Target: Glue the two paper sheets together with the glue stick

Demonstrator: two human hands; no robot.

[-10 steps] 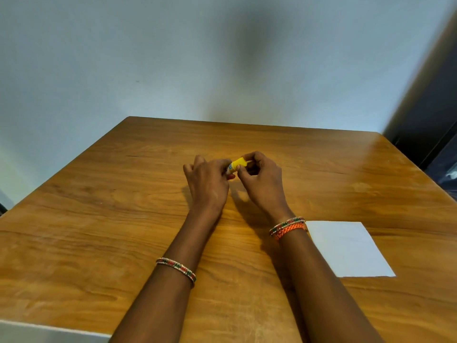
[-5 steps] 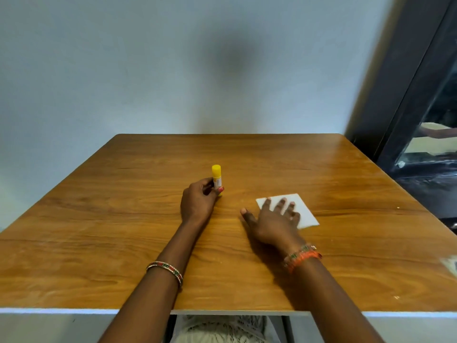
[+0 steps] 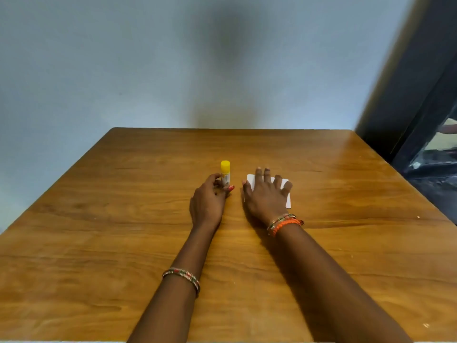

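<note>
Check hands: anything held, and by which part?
Left hand grips the upright glue stick by its lower body. Right hand lies flat on the paper, gripping nothing.

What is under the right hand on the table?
White paper lies flat on the wooden table under the right hand, whose straight fingers press on it. Only its edges show around the hand; whether it is one sheet or two stacked cannot be seen.

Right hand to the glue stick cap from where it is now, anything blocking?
Probably yes. The right hand lies flat on the white paper, beside the upright glue stick that the left hand grips low. The yellow cap stands exposed, with bare table between.
</note>
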